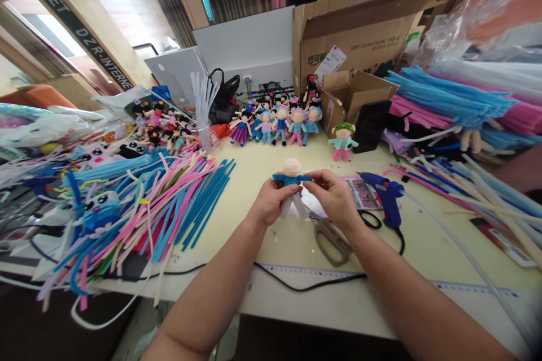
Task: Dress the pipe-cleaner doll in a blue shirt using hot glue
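Note:
Between my two hands is a small pipe-cleaner doll (pixel 292 168) with a bare cream head, a blue top and white legs. My left hand (pixel 273 200) is closed round its body from the left, thumb across the front. With fingertips pinched, my right hand (pixel 334 194) grips the doll's blue arm on the right. Scissors (pixel 331 242) with grey-brown handles lie on the table just below my right hand, their blades partly hidden. A blue glue gun (pixel 386 194) rests to the right, beside a partly covered picture card (pixel 362 192).
Loose pipe cleaners (pixel 169 203) cover the left side; more bundles (pixel 457 96) are piled at right. Finished dolls (pixel 282 124) stand in rows at the back, near a cardboard box (pixel 351 39). A black cable (pixel 305 287) and a ruler (pixel 466 287) run along the front edge.

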The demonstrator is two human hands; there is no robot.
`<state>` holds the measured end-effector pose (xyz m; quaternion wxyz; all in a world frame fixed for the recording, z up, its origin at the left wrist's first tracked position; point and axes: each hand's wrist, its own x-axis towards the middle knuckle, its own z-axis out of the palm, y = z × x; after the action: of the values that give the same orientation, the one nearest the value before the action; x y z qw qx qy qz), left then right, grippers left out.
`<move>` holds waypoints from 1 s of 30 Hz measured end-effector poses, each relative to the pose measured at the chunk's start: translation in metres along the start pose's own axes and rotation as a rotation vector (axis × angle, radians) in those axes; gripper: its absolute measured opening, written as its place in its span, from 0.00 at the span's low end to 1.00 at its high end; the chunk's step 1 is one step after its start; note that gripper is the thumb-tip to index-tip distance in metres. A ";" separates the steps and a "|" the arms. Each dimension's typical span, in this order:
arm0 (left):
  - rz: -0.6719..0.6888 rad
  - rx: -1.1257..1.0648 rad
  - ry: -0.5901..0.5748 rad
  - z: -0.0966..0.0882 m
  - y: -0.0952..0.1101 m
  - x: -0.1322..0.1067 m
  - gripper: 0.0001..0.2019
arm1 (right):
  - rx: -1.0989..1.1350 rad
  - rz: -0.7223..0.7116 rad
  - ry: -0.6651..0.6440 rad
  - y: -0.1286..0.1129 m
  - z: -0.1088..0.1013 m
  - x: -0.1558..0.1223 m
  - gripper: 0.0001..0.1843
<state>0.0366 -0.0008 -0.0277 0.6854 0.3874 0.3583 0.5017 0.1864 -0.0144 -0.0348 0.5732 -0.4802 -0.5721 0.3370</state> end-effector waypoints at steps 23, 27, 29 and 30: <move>0.361 0.306 0.041 -0.020 0.022 0.000 0.17 | 0.153 0.352 -0.489 -0.014 0.006 -0.010 0.17; 0.395 0.310 0.021 -0.024 0.024 0.001 0.14 | 0.159 0.346 -0.557 -0.016 0.004 -0.010 0.18; 0.395 0.293 -0.010 -0.026 0.025 0.001 0.13 | 0.176 0.346 -0.603 -0.017 0.002 -0.010 0.18; 0.394 0.275 -0.025 -0.027 0.026 0.002 0.12 | 0.186 0.347 -0.622 -0.017 0.002 -0.010 0.19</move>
<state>0.0027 0.0107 -0.0171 0.5193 0.5459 0.3322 0.5675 0.1805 -0.0293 -0.0222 0.3474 -0.3907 -0.5958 0.6096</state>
